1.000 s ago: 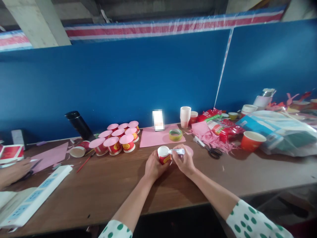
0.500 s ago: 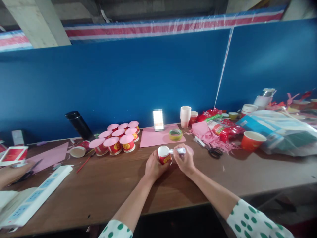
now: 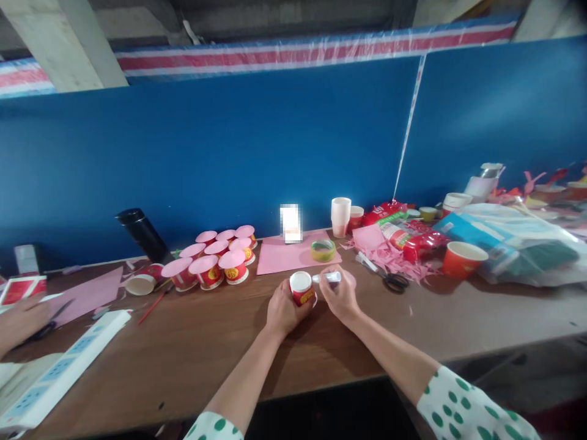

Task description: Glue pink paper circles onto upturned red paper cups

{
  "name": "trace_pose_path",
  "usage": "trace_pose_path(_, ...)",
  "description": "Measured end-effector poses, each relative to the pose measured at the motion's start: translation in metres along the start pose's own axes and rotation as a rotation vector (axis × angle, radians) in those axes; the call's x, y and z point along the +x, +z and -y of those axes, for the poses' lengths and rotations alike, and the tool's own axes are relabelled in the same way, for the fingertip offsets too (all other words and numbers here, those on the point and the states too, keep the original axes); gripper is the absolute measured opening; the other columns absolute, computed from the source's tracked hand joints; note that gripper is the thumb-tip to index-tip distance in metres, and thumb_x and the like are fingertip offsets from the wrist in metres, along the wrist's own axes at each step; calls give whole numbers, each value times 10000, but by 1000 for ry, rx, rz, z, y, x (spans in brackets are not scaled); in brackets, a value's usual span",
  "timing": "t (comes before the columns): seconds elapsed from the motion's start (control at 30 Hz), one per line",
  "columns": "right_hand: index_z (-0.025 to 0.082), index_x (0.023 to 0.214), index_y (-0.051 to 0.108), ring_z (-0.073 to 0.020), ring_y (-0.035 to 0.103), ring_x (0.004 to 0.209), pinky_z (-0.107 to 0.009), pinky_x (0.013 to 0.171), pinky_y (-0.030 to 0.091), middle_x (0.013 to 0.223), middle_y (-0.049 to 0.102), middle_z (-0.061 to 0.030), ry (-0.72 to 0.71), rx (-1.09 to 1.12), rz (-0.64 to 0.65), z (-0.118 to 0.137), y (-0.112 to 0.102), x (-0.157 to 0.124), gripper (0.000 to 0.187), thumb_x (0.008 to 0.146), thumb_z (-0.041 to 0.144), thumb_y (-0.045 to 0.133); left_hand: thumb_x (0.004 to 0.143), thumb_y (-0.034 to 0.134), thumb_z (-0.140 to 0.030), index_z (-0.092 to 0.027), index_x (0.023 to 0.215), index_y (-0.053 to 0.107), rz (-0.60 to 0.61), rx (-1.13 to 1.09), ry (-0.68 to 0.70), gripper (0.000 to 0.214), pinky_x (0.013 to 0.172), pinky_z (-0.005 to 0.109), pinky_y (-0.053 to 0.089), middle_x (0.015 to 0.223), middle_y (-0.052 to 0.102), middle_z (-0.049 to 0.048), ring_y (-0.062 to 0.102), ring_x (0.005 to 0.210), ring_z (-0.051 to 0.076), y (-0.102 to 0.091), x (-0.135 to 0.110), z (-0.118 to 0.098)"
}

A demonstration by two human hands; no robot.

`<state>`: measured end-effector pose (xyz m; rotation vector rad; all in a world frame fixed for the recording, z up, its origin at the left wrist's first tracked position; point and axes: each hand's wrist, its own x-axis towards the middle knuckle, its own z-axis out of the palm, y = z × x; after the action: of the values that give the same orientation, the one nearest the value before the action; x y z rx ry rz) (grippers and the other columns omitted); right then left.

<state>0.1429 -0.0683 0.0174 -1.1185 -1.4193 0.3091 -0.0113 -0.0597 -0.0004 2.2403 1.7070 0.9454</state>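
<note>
In my left hand (image 3: 285, 308) is a small red paper cup (image 3: 302, 297) with a yellow print, its white base facing up and its wide rim near the table. My fingers wrap around its left side and front. A slim white tube (image 3: 334, 277) is pinched in my right hand (image 3: 342, 297), lying nearly level, its narrow tip close to the upper right edge of the cup. I cannot tell whether the tip touches it. Partly hidden behind my right hand, a pink paper disc (image 3: 351, 281) lies on the table.
Several upturned cups (image 3: 204, 272) carry pink discs at left. Behind my hands are pink paper (image 3: 270, 256), a tape roll (image 3: 323, 250) and stacked white cups (image 3: 340, 217). Scissors (image 3: 395, 282) and an orange cup (image 3: 464, 260) lie right. Another person's hand (image 3: 25, 321) and a power strip (image 3: 68, 366) are left.
The whole view has shifted slightly left. My hands keep their hold on the cup and the tube with little change. The other person's hand at far left has moved a little.
</note>
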Motion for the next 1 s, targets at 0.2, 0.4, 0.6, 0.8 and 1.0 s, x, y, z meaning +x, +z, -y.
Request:
trace_pose_path(0.2, 186, 866, 569, -117, 551, 564, -208, 541, 433, 720, 631, 1, 107, -120, -21, -9, -18, 23, 189, 781, 343, 506, 645, 600, -482, -174, 1067, 418, -21, -46, -58, 553, 728, 329, 438, 937, 588, 72, 572, 891, 236, -2, -1, -4)
trace_pose_path(0.4, 209, 1043, 522, -160, 611, 774, -243, 661, 447, 921, 655, -15, 103, -560, 147, -49, -60, 46, 278, 782, 305, 504, 644, 582, -497, -181, 1005, 447, -3, -45, -45, 498, 720, 343, 444, 918, 589, 73, 571, 894, 243, -3, -1, -2)
trace_pose_path(0.6, 206, 918, 613, -209, 560, 872, -290, 742, 402, 907, 634, -57, 48, -765, 213, -68, -88, 29, 168, 785, 262, 526, 681, 559, -440, -163, 1042, 459, -31, -72, 34, 466, 789, 376, 443, 998, 577, 104, 548, 959, 260, -4, -1, 1)
trace_pose_path(0.8, 199, 1024, 606, -251, 478, 961, -350, 818, 367, 992, 582, -98, 2, -885, 199, -62, -87, 24, 256, 794, 271, 519, 678, 569, -362, -156, 1181, 391, -60, -119, 59, 571, 853, 396, 434, 1119, 542, 125, 521, 1043, 268, -2, -2, 3)
trace_pose_path(1.0, 201, 969, 637, -209, 475, 989, -324, 879, 360, 1001, 601, -75, -241, -884, 474, -42, -84, 9, 239, 818, 164, 455, 603, 632, -456, -140, 1299, 247, -43, -249, 33, 856, 901, 426, 410, 1198, 503, 154, 505, 1089, 283, -3, -2, 6)
